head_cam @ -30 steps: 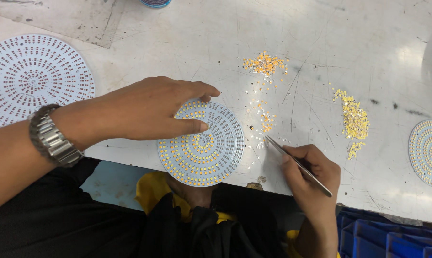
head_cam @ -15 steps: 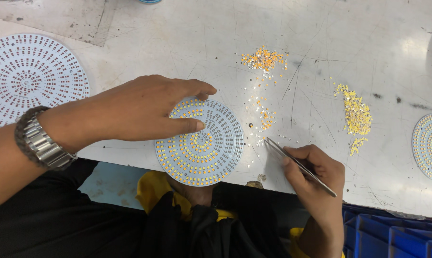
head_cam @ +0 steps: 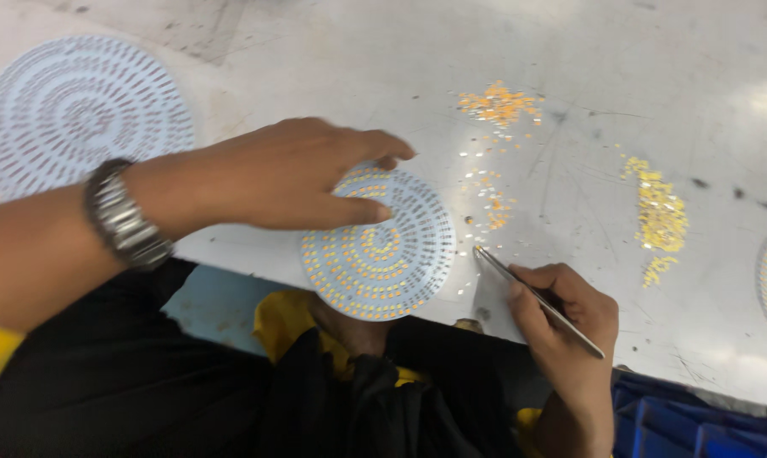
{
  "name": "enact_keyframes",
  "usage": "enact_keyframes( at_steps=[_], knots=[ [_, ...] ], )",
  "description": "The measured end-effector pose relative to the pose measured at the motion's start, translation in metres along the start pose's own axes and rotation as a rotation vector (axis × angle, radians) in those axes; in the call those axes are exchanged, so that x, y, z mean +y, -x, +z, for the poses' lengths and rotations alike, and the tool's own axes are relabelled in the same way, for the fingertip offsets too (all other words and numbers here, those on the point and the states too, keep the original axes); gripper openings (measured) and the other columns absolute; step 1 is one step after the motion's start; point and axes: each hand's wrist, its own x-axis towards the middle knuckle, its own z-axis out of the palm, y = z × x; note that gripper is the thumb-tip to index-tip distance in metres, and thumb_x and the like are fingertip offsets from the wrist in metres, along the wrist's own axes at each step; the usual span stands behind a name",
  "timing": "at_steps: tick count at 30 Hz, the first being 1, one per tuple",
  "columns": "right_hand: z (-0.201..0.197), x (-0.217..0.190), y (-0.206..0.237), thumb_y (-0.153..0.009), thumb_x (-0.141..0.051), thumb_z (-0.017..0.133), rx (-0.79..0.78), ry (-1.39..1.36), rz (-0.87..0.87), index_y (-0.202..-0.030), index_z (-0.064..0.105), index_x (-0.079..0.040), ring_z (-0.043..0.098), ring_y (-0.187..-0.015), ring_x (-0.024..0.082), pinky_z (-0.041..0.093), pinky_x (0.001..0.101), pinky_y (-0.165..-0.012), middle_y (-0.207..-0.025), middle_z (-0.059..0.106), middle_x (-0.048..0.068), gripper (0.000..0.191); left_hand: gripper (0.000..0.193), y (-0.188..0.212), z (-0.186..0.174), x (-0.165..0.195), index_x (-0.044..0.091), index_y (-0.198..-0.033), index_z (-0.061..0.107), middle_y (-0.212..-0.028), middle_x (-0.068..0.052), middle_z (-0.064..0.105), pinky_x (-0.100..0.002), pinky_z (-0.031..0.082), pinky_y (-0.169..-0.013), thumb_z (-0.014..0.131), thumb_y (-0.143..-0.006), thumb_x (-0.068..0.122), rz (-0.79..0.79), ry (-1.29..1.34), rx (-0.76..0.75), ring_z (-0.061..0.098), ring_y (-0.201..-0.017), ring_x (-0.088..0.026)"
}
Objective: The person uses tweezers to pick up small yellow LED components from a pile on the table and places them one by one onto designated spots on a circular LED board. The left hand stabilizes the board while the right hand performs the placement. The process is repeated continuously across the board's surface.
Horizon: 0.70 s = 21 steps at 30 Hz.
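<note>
left hand [head_cam: 303,174] has lifted slightly, fingers spread on the round led board [head_cam: 382,246] overhanging the surface [head_cam: 315,76] edge; right hand [head_cam: 561,309] pinches tweezers [head_cam: 536,298], tip unchanged beside the board.

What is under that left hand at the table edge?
The left hand rests its fingertips on a round white board ringed with tiny yellow chips, which overhangs the table edge. The board's upper left part is covered by the hand, so it cannot be seen.
</note>
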Motion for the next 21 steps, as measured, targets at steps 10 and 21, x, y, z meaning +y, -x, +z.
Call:
enact_keyframes(
  at_steps=[10,21],
  knots=[
    [0.033,-0.016,0.032,-0.078,-0.009,0.077,-0.036,0.159,-0.275,-0.084,0.072,-0.002,0.064,-0.052,0.018,0.046,0.0278,-0.053,-0.067,0.069,0.01,0.01,0.068,-0.002,0.006,-0.003,0.009,-0.142,0.051,-0.127,-0.016,0.068,-0.045,0.051,-0.094,0.071,-0.085,0.04,0.056,-0.012,0.068,0.066,-0.114,-0.034],
    [0.046,-0.019,0.037,-0.08,-0.006,0.076,0.015,0.112,-0.504,-0.086,0.066,0.0,0.062,-0.059,0.021,0.044,0.0303,-0.054,-0.069,0.064,0.01,0.013,0.067,-0.002,0.006,-0.002,0.01,-0.141,0.052,-0.125,-0.016,0.069,-0.043,0.051,-0.094,0.071,-0.085,0.039,0.054,-0.002,0.064,0.068,-0.112,-0.034]
  ],
)
